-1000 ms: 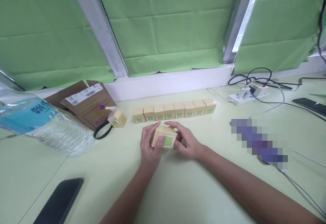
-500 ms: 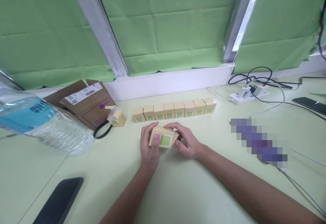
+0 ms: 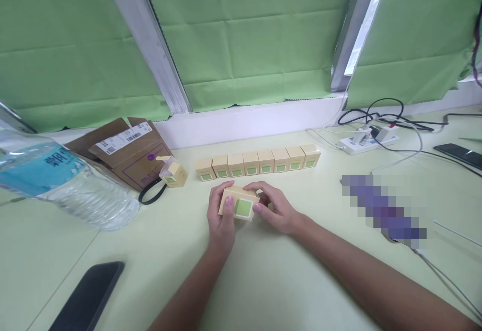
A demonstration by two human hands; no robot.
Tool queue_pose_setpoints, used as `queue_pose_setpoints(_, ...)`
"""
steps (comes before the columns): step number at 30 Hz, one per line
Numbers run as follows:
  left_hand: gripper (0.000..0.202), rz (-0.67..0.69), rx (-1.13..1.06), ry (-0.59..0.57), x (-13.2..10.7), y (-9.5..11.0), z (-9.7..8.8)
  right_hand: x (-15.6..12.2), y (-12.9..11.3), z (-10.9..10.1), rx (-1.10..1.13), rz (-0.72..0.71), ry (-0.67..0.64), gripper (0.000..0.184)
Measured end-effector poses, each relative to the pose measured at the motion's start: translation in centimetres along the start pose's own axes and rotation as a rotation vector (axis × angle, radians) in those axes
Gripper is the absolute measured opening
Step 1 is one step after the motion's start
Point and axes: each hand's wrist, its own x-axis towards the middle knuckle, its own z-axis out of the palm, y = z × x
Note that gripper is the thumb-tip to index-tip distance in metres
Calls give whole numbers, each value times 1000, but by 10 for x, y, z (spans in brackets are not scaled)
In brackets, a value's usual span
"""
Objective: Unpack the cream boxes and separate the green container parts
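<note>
A small pale-yellow cardboard box (image 3: 244, 208) with a green square label lies sideways between my two hands, a little above the table. My left hand (image 3: 222, 215) wraps its left end, thumb pressed on the labelled face. My right hand (image 3: 276, 210) closes on the right end, thumb at the front edge and fingers behind; its flap no longer sticks out there. Beyond my hands stands a row of several similar closed boxes (image 3: 265, 162). Left of that row, another such box (image 3: 173, 173) has its top flaps open.
A brown carton (image 3: 139, 160), a black band (image 3: 152, 193) and a large water bottle (image 3: 75, 185) occupy the left. A dark phone (image 3: 88, 296) lies at the lower left. On the right are a power strip (image 3: 369, 142) with cables, a pixelated object (image 3: 384, 210) and another phone (image 3: 461, 154).
My right thumb has moved onto the box's right front edge. The end flap that jutted out to the right is now folded in. My left hand keeps its hold.
</note>
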Motion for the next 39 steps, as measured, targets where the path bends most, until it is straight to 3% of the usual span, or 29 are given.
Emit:
queue_pose_setpoints(14,36,-40,-43,-13,-1,-2,0,-1,6,2,-15,-50,9,41)
queue_pose_setpoints(25,38,-255,-383,148,12,-4,1,-6,10,1,-80,11,90,32)
queue_pose_setpoints(34,39,-283,-435,164,13,-3,2,2,-1,1,-134,-131,125,28)
queue_pose_setpoints(39,39,-272,-350,115,10,-3,2,3,-1,2,-250,-238,292,22)
